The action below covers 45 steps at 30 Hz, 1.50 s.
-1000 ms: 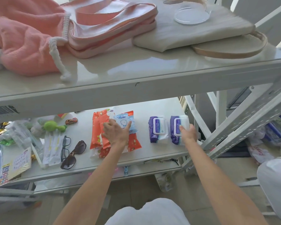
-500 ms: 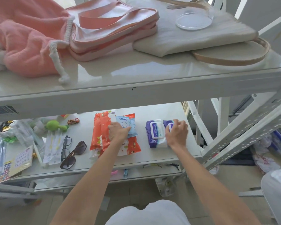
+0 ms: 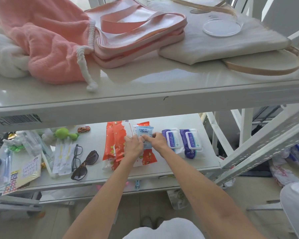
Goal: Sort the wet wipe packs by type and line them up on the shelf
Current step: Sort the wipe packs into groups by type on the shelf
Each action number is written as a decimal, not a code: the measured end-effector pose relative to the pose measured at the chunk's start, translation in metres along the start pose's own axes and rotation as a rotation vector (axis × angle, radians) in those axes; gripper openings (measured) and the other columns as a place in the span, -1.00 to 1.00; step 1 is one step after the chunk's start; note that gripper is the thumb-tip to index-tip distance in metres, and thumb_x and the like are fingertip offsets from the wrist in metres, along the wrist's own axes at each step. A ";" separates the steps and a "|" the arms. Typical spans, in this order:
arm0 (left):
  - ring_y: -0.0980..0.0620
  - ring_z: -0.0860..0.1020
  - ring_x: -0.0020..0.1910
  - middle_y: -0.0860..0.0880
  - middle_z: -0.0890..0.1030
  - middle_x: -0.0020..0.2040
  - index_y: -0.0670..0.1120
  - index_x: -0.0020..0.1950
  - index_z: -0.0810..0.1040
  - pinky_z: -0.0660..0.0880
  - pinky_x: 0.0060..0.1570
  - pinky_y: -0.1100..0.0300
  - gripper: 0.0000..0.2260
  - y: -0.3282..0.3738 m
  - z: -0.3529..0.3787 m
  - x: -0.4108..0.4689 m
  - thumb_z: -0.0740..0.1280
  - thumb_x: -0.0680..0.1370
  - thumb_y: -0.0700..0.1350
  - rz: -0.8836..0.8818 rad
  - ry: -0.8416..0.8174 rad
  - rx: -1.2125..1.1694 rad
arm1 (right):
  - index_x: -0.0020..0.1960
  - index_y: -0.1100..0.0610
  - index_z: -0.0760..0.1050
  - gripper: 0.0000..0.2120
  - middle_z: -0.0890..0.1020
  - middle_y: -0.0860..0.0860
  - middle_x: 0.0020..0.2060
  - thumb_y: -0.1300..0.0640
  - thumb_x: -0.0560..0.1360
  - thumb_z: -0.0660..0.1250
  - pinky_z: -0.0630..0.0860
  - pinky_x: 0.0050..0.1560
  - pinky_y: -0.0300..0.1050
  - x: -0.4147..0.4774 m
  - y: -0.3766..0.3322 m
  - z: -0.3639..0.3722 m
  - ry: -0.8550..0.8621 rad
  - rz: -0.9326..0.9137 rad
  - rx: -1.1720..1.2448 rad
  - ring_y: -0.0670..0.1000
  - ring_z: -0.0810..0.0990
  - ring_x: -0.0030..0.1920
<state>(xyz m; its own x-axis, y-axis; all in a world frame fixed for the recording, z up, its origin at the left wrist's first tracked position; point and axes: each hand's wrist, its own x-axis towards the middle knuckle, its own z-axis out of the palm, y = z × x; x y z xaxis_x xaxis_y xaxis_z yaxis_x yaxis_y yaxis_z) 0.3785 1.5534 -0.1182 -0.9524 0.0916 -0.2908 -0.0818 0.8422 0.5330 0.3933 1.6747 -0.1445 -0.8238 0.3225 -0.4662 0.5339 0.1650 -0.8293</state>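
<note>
Blue pack (image 3: 144, 133), mid-frame atop the red packs (image 3: 116, 142), is pinched by my left hand (image 3: 134, 146) and right hand (image 3: 157, 141); next, I'd set it beside the purple packs (image 3: 181, 141), squared.

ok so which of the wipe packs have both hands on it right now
The small light blue pack, lying on top of the orange packs. The left hand and right hand meet on it; the two purple packs sit untouched.

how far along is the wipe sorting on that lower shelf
Done: two purple packs stand side by side at the right. In hand: both hands, left and right, are on the small blue pack lying atop the orange packs. Left: give the blue pack its own spot and straighten the overlapping orange ones.
</note>
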 end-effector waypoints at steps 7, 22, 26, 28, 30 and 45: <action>-0.16 0.52 0.07 -0.21 0.45 0.20 -0.12 0.32 0.47 0.53 0.16 -0.04 -0.67 0.033 0.026 -0.026 0.26 0.62 0.01 0.120 0.016 -0.273 | 0.13 0.14 0.59 -0.75 0.70 0.18 0.08 0.05 0.52 0.47 0.60 -0.06 0.01 -0.040 0.025 -0.046 0.003 -0.035 0.422 0.13 0.68 -0.02; -0.07 0.40 0.38 -0.16 0.25 0.47 -0.01 0.65 0.12 0.31 0.37 0.13 -0.45 0.056 0.127 -0.066 0.22 0.69 -0.05 0.102 -0.164 -0.398 | 0.06 0.11 0.63 -0.66 0.72 0.12 0.06 0.00 0.33 0.48 0.69 0.06 0.21 -0.048 0.135 -0.130 0.207 0.065 0.318 0.14 0.74 0.02; -0.09 0.43 0.33 -0.14 0.29 0.40 0.02 0.64 0.17 0.34 0.38 0.11 -0.48 0.075 0.131 -0.034 0.16 0.68 -0.21 0.065 -0.124 -0.414 | 0.10 0.22 0.60 -0.70 0.70 0.16 0.11 0.11 0.42 0.46 0.68 0.10 0.21 -0.008 0.128 -0.141 0.163 0.085 0.288 0.15 0.72 0.06; -0.08 0.44 0.32 -0.13 0.31 0.38 0.04 0.63 0.19 0.37 0.42 0.05 -0.47 0.085 0.131 -0.013 0.18 0.67 -0.21 0.056 -0.124 -0.411 | 0.14 0.23 0.60 -0.65 0.70 0.15 0.12 0.10 0.40 0.45 0.67 0.12 0.23 0.011 0.120 -0.146 0.152 0.084 0.285 0.16 0.72 0.08; -0.05 0.46 0.28 -0.11 0.32 0.36 0.06 0.63 0.20 0.42 0.41 0.01 -0.46 0.091 0.130 0.008 0.22 0.66 -0.19 0.059 -0.129 -0.404 | 0.18 0.25 0.58 -0.63 0.69 0.17 0.15 0.12 0.42 0.46 0.65 0.16 0.23 0.029 0.109 -0.149 0.153 0.078 0.285 0.19 0.70 0.11; -0.01 0.65 -0.06 -0.10 0.67 -0.03 -0.13 0.08 0.58 0.51 -0.21 0.25 -0.63 0.065 0.131 -0.028 0.48 0.51 0.14 -0.026 -0.109 -0.556 | 0.24 0.23 0.58 -0.59 0.72 0.14 0.08 0.01 0.52 0.49 0.64 0.02 -0.02 0.006 0.106 -0.131 0.002 0.070 0.250 0.12 0.72 0.04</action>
<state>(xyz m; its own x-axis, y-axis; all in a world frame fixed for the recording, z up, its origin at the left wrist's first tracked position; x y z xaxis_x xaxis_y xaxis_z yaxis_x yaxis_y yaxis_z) 0.4382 1.6755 -0.1799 -0.9146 0.1540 -0.3738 -0.2748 0.4412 0.8543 0.4694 1.8162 -0.1948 -0.7858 0.3273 -0.5248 0.5258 -0.0931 -0.8455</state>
